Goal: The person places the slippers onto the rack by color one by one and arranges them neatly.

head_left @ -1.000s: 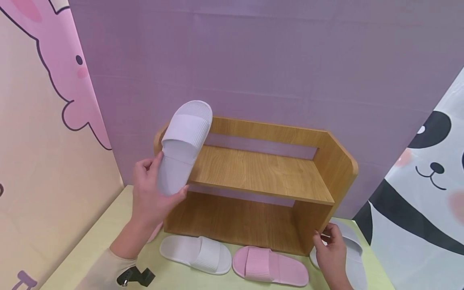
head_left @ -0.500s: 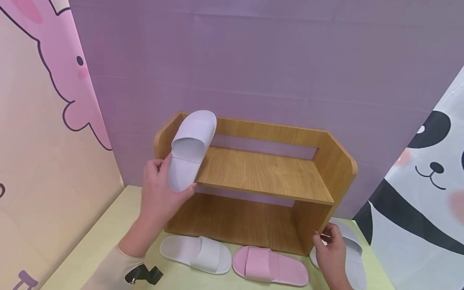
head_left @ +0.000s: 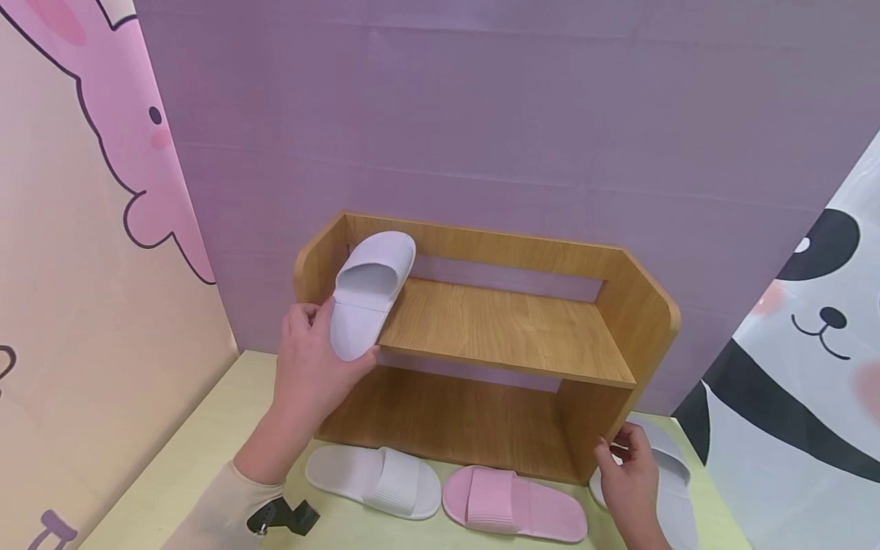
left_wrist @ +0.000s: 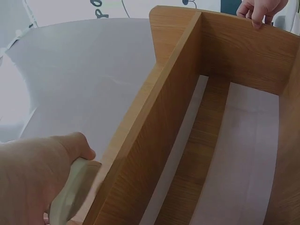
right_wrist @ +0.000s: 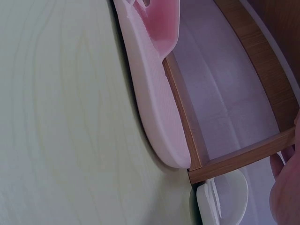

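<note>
My left hand point(head_left: 312, 370) grips a pale lavender-white slipper point(head_left: 357, 328) by its heel end, thumb on one side and fingers on the other. The slipper's toe points toward the back, over the left end of the upper shelf of a wooden two-tier rack point(head_left: 502, 328). In the left wrist view the slipper's heel point(left_wrist: 75, 190) shows edge-on between thumb and fingers, beside the shelf's front edge. My right hand point(head_left: 632, 477) pinches the front edge of the rack's right side panel point(head_left: 608, 428). Part of that hand point(right_wrist: 286, 192) shows behind the panel in the right wrist view.
In front of the rack, a white slipper point(head_left: 344, 470) and a pink slipper point(head_left: 550, 513) lie on the pale yellow table point(head_left: 199, 451). Light grey slippers point(head_left: 674, 496) lie beyond the right panel, partly behind my right hand. A purple backdrop point(head_left: 481, 114) stands behind.
My left hand has carried the slipper right and downward, from above the rack's left side to over the upper shelf's left end. The right hand stays on the panel.
</note>
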Motion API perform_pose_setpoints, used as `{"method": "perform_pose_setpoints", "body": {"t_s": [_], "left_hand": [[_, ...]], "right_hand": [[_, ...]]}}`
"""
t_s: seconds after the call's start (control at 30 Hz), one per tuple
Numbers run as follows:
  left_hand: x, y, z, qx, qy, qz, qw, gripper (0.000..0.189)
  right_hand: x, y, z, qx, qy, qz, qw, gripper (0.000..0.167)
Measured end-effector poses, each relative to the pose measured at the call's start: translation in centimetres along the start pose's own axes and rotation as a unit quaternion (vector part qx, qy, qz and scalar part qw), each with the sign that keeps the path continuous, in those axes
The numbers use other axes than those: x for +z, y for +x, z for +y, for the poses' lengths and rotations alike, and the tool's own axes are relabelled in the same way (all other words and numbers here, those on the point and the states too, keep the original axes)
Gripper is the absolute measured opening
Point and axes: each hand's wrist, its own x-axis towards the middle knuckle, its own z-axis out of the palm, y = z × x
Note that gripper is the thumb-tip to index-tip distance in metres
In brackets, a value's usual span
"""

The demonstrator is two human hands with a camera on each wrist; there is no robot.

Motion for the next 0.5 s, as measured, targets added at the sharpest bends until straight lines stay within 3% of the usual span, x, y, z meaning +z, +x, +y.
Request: {"method": "perform_pose_setpoints", "body": {"t_s": [0.3,0.5], "left_hand": [[-0.68,0.07,0.74,-0.019,0.03,-0.038,0.9986,0.095],[-0.97,0.04,0.79,-0.018,0.059,-0.046,0.997,0.094]], "right_hand": [[-0.1,0.0,-0.19,-0.006,0.002,0.003,1.0,0.024],[0.02,-0.02,-0.07,-0.013,0.005,0.009,0.9999,0.024]]}}
